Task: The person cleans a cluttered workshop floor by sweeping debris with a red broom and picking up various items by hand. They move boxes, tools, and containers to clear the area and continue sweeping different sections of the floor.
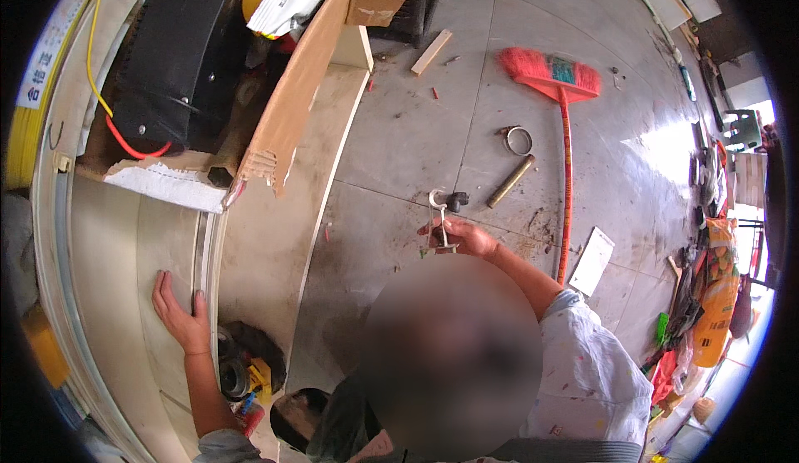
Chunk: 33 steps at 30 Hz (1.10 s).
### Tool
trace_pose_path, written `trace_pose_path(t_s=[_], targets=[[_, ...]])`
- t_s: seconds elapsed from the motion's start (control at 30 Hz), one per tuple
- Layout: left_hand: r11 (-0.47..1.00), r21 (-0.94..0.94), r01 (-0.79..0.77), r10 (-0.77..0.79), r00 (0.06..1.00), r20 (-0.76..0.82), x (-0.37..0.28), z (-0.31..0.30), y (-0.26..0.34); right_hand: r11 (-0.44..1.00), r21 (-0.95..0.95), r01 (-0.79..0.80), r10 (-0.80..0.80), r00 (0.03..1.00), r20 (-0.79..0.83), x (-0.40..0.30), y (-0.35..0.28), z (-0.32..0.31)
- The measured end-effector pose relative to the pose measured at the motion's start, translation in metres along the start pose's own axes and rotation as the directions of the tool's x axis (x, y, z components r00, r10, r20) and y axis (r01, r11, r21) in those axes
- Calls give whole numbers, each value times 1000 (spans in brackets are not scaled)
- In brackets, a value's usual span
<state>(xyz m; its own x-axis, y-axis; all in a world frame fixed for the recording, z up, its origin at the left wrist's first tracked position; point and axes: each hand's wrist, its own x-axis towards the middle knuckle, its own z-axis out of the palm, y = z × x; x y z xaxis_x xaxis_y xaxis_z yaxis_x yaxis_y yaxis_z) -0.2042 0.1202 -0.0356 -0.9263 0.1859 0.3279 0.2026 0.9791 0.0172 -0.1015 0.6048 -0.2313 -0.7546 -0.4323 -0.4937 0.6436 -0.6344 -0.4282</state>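
My left hand (182,316) rests on the pale cabinet surface (168,238), fingers spread and thumb beside a metal track (203,244). It holds nothing. My right hand (465,237) is out over the grey tiled floor, fingers around a light-coloured metal bracket (444,229) with a curved, hook-like end. Just beyond the bracket lies a small black fitting (459,201). A brass-coloured tube (511,181) and a round metal clamp (518,141) lie farther out. A round blur hides what is below my right forearm.
A torn cardboard box (306,88) holding a black studded panel (181,51) stands on the cabinet. A red broom (565,151) lies at right, near a white sheet (592,260). A wood strip (431,52) lies farther off. Bags and clutter (711,319) line the right side.
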Motion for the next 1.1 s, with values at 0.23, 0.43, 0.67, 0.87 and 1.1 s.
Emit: trace_pose_path(t_s=[0.23,0.43,0.67,0.87,1.1], targets=[[1000,-6,8,-8,1000,-11,-2,2,1,983,-53,-178,161,959,-232,-14,25,-21],[1000,-24,-7,6,1000,-12,-3,-1,-2,587,-711,-388,-267,736,-622,-110,-84,-183],[999,-45,-1,1,1000,0,-3,3,-1,568,-649,506,-700,-116,-704,-233,-323,-242],[999,-49,-1,1,1000,2,0,6,-1,656,-645,-392,-433,505,-747,-110,-219,-233],[1000,-25,-18,19,1000,9,0,8,-6,393,-587,-708,-585,300,-754,-22,-94,-181]])
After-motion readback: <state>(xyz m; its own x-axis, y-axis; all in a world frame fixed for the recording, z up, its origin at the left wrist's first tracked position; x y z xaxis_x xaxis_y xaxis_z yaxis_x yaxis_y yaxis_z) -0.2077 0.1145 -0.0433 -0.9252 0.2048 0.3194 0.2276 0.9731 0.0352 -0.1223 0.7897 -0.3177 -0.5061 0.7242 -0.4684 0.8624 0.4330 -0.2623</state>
